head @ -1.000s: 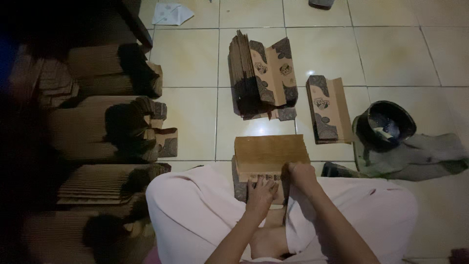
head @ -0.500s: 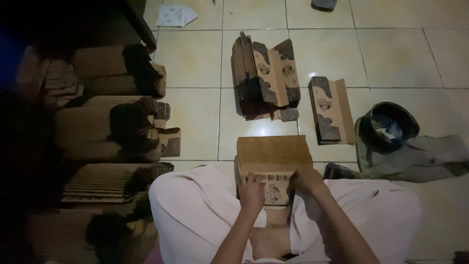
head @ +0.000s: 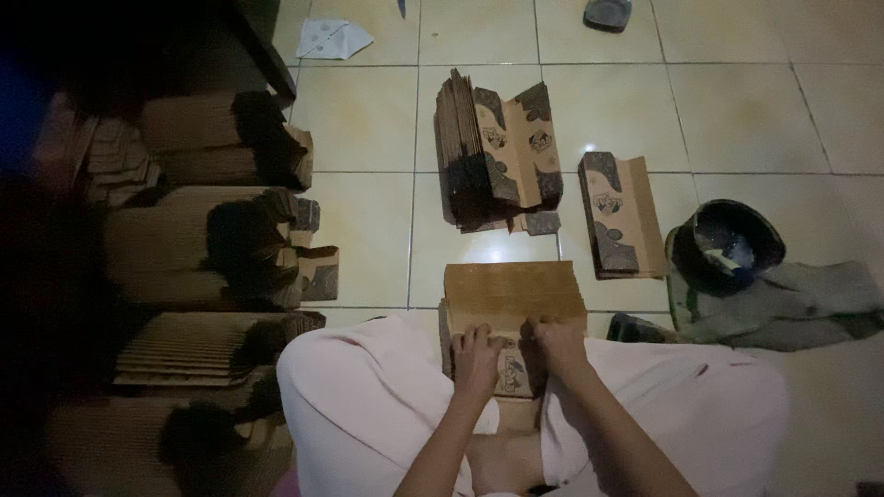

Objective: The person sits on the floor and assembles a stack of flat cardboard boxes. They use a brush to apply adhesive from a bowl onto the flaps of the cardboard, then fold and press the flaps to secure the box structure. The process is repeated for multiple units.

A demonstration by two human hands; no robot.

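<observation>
- Both hands have drawn closer together on the near edge of the brown paper bag [head: 512,308] since a second ago; then the right one sat further up and to the right on it, and now the two work side by side on the printed flap.
- Left hand [head: 477,354] is curled, fingers pressing down on the flap at the near left of the bag; whether it pinches the paper or only presses, I cannot tell in this dim light.
- Right hand [head: 555,342] is likewise curled, fingertips down on the fold just right of the left hand, almost touching it.
- That closing-in looks to me like a crease being pressed flat at the bag's bottom end.
- The bag lies flat on the tiled floor [head: 737,110], its near end between the person's knees in pale trousers [head: 368,405].
- Far of it stands a leaning stack of folded bags [head: 488,152], and to the right a smaller pile [head: 619,213].
- Far right sits a dark bowl [head: 727,244] on a crumpled grey cloth [head: 792,304].
- Along the left, rows of bundled bags [head: 212,248] crowd in close beside the left knee.
</observation>
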